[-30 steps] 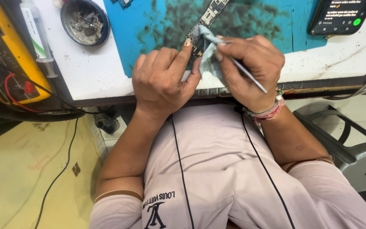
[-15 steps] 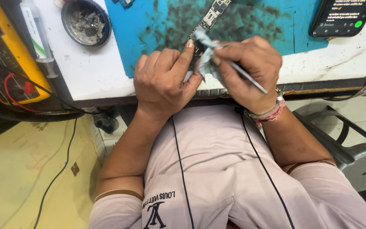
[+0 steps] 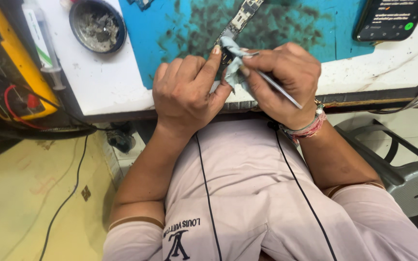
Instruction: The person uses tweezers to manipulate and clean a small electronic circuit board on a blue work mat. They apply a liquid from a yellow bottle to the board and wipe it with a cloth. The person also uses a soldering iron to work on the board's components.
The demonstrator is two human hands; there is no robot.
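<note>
Both forearms reach forward from the lap, elbows tucked in near the body. The left hand (image 3: 187, 92) lies knuckles up, fingers curled, index finger stretched ahead and pressing down. The right hand (image 3: 281, 79) is bunched into a pinch, thumb seemingly against fingertips; bracelets circle its wrist.

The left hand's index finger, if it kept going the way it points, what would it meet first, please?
The left hand points up along the narrow circuit board; it would likely first meet the grey cloth wad at its fingertip, then the board.
</note>
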